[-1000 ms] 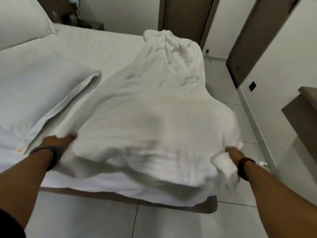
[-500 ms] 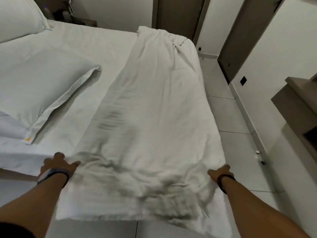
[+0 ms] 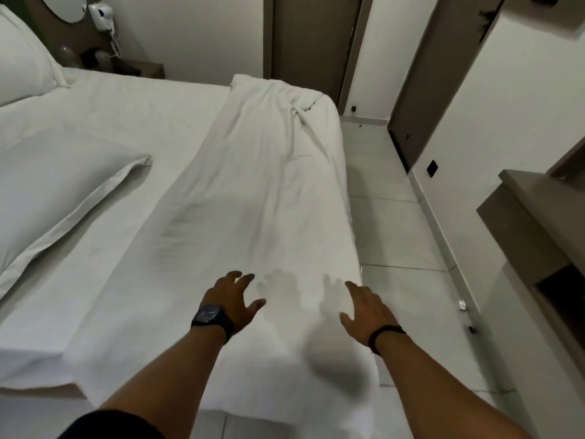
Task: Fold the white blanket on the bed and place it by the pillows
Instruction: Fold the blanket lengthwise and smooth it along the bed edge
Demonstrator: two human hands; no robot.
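Left hand: the bare left hand (image 3: 232, 301), a dark round-faced wristwatch (image 3: 209, 314) on its wrist, hovers with fingers spread over the near part of the blanket — it pinches nothing, and its shadow on the cloth suggests it is just above, not pressing.
Right hand: the bare right hand (image 3: 367, 307), a thin dark wristband (image 3: 384, 334) behind it, is likewise splayed and empty, palm down, beside the blanket's right edge.
Blanket: the long white cotton blanket (image 3: 262, 198) lies as a narrow lengthwise strip along the right edge of the wide white-sheeted bed (image 3: 133, 128); its near end droops over the near edge toward the tiled floor, its far end sits bunched and creased at the far right corner.
Step in hand: by my judgement, smoothing the strip before the next fold across its length.
How to do it well: sweep both palms outward from the middle toward the long edges, then work away toward the far corner; the twisted far end needs flattening first, or the creases get folded in. Square the overhanging near end before lifting it.
Risk: the right edge hangs off the mattress — a hard push could slide the strip onto the floor.
Pillows: the flat white rectangular pillow (image 3: 60, 188) lies near the left edge, a second plump white pillow (image 3: 22, 61) at the far left corner — well apart from the blanket.
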